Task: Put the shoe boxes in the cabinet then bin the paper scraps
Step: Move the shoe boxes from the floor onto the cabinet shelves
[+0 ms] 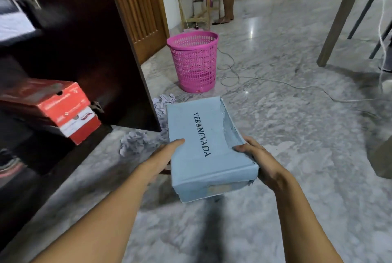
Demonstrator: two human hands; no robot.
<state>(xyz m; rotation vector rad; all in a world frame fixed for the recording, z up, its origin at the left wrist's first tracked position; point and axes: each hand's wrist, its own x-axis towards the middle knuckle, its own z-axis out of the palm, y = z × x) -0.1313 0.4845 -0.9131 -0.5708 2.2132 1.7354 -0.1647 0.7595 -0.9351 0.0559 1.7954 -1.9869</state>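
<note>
- Two bare forearms reach out low over the marble floor (286,135). Between them the pale blue VERANEVADA shoe box (197,135) is held clear of the floor, lid upward, its right wall torn.
- From where I stand, the left grip (163,156) has its thumb flat on the lid and its fingers hidden underneath. The right grip (261,161) clasps the near right corner, thumb over the rim. Both are holding the box.
- Off to the left the dark wooden cabinet (89,29) is open, with two red shoe boxes (63,105) stacked on a shelf, their ends poking past its edge.
- I'd say the step in hand is getting the blue box into that cabinet. Swing it left and hold it level so the damaged side doesn't buckle. Aim for free shelf space rather than nudging the red pair.
- Crumpled paper scraps (134,142) lie on the floor by the cabinet's foot, with the pink mesh bin (195,61) beyond them. Those look like the later part of the job. Anyone stepping across should mind the scraps and the white cable (275,81).
</note>
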